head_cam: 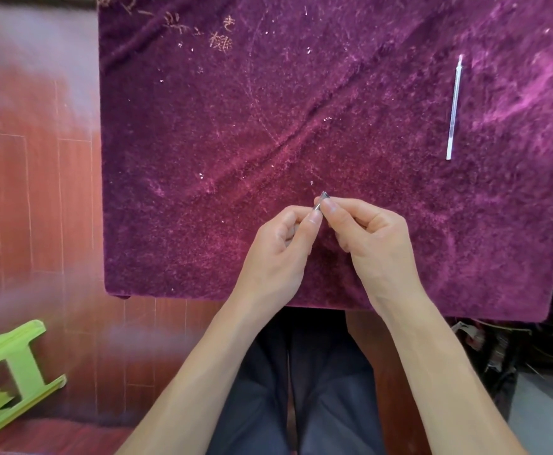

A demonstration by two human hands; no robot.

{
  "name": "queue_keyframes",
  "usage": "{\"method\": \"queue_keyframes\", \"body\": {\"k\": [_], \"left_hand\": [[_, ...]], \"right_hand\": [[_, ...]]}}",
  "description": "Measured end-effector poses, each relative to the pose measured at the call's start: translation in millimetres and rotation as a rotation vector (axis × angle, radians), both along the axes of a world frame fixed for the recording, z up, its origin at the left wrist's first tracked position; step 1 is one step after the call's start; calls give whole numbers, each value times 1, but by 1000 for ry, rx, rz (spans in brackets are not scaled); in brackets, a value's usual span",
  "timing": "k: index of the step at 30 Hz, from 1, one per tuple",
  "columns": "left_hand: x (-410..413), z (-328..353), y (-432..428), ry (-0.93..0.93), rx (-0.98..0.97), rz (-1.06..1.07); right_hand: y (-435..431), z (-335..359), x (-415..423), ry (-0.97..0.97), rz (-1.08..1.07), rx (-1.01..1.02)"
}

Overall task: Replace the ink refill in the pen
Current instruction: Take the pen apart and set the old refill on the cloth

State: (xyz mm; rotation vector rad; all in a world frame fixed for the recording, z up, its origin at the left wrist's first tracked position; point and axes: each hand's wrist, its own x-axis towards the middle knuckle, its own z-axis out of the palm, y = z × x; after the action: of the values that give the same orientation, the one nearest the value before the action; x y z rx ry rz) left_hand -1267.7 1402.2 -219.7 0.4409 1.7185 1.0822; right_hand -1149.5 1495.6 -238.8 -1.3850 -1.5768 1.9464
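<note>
Both hands meet over the near middle of the crumpled purple velvet cloth [203,126], fingertips together. The left hand [281,244] and right hand [370,238] both pinch a small grey pointed metal pen tip [322,200]. The thin clear plastic ink refill [454,106] lies on the cloth, well apart from the hands, far right and farther back. A green plastic stool [6,372] lies on the floor to the left.

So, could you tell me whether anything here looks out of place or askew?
A green stool lies tipped over on the floor at lower left, and the purple cloth has a diagonal crease. The clear refill lies apart at right; the left hand and right hand pinch a grey pen part.
</note>
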Motion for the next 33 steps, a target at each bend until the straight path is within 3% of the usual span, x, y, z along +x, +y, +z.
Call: {"method": "queue_keyframes", "body": {"k": [9, 33], "left_hand": [[2, -2, 6, 112, -17, -24], [6, -1, 6, 156, 25, 51]], "right_hand": [[3, -3, -2, 15, -35, -59], [-8, -13, -7, 6, -163, -76]]}}
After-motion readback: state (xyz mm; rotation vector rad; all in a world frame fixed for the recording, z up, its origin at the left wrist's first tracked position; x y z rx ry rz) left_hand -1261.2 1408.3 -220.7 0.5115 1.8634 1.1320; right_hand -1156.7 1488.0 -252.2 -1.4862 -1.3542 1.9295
